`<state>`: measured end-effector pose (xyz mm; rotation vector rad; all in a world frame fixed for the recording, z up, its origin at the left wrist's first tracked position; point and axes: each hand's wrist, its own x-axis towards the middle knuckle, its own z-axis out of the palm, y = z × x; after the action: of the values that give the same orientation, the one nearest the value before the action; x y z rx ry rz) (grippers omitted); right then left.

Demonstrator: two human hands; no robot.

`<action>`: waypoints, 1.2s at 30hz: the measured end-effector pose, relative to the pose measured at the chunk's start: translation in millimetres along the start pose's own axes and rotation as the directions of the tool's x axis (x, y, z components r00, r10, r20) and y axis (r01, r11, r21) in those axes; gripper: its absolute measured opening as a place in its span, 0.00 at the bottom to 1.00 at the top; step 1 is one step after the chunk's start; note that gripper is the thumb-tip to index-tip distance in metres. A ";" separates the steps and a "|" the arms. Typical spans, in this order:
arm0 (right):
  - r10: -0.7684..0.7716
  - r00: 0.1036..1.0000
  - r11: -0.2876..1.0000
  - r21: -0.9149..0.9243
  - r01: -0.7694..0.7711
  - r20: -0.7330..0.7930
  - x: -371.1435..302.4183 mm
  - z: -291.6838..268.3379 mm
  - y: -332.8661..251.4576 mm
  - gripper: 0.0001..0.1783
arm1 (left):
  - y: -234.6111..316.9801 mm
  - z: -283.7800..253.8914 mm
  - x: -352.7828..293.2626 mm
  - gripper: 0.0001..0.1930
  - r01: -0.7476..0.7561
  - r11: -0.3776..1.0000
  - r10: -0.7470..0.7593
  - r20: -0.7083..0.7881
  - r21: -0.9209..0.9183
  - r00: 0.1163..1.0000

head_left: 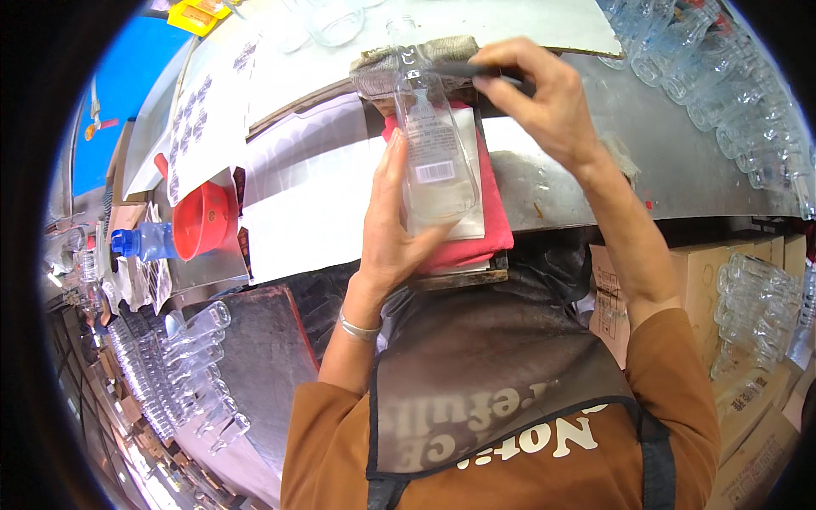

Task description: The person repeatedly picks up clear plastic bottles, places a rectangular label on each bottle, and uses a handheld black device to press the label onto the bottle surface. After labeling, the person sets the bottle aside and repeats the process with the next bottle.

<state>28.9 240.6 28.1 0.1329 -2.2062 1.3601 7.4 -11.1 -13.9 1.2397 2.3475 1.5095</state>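
Along the left side of the frame, I see a clear plastic bottle with a blue cap (151, 241) lying beside a red scoop (201, 223), both well apart from the hands. Moving right, a white sheet (306, 217) covers part of the worktop (552, 191).

Near the centre, my left hand (393, 212) lies along the left flank of a clear glass bottle (450, 197), its fingers pointing up the frame and its thumb spread away from them across the lower end. Thumb and fingers stand apart, touching the glass; how firmly they press, I cannot tell.

That bottle lies on its side, just right of my left hand, base toward my body and neck toward the top of the frame. Its long axis tips slightly to the upper left. The shoulder and neck overlie a grey cloth roll (370, 75), while a pinkish-red cloth (497, 208) shows beneath the body.

Up and to the right, my right hand (534, 98) is pinched on a dark strip (459, 70), which runs nearly crosswise to the bottle at the shoulder. Blur keeps me from telling whether it touches the glass. So my left hand is nearer the body and base, my right nearer the neck.

Farther right, rows of glass bottles (693, 72) fill the upper-right edge.
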 end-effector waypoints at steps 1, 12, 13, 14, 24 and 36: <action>-0.089 0.995 0.994 0.063 0.086 0.038 -13.7 4.3 5.2 0.13 | -1.5 -0.6 0.9 0.53 -0.007 1.000 0.007 0.010 0.026 1.000; -0.114 0.993 0.920 -0.376 0.115 0.023 19.2 -6.0 -18.0 0.15 | 14.7 16.8 -1.3 0.52 -0.022 0.990 0.039 -0.124 0.140 0.991; -0.068 0.988 0.949 -0.298 0.106 0.136 26.2 -5.3 -33.8 0.15 | 13.7 16.9 -2.2 0.53 -0.008 0.989 0.027 -0.128 0.147 0.991; -0.028 0.968 0.971 -0.221 0.085 0.249 31.0 -2.4 -47.8 0.16 | 12.7 16.7 -3.1 0.53 0.006 0.988 0.014 -0.131 0.155 0.991; -0.353 0.759 0.782 -0.273 0.560 0.546 -2.8 30.6 -70.3 0.10 | -1.5 -6.4 -34.1 0.45 0.106 0.983 -0.132 -0.172 -0.151 0.976; -0.154 0.909 0.988 0.050 0.147 0.388 -25.4 -5.2 -47.1 0.11 | -7.0 -62.6 97.0 0.28 0.009 0.999 0.000 -0.262 0.031 0.965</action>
<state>69.2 217.3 55.0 0.6197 -2.4417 1.3596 -90.7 7.1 44.6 1.0990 2.5403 1.7378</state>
